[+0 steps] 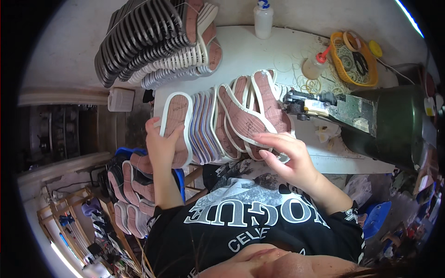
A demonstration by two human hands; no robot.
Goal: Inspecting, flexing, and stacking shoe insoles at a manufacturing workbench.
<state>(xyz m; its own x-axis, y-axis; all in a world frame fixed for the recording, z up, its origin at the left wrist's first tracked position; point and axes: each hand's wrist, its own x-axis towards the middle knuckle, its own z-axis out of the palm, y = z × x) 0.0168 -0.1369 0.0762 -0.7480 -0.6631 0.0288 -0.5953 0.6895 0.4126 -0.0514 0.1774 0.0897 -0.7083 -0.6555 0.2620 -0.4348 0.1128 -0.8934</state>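
Observation:
A row of pink shoe insoles with white edging [200, 123] stands on edge on the white table in front of me. My left hand [162, 144] grips the leftmost insole [177, 111], thumb on its pink face and fingers round its outer edge. At the right end of the row, several looser insoles lean across one another. My right hand [293, 157] is over the near end of a slanted insole [244, 113], its fingers stretched out and the thumb apart. Whether those fingertips touch the insole, I cannot tell.
Tied stacks of dark and white insoles [148, 39] rise at the back left. A green sewing-type machine [384, 120] stands right, its arm near the insoles. Behind are a yellow basket of rubber bands [340, 69], a red-tipped bottle [313, 68] and a white bottle [263, 22].

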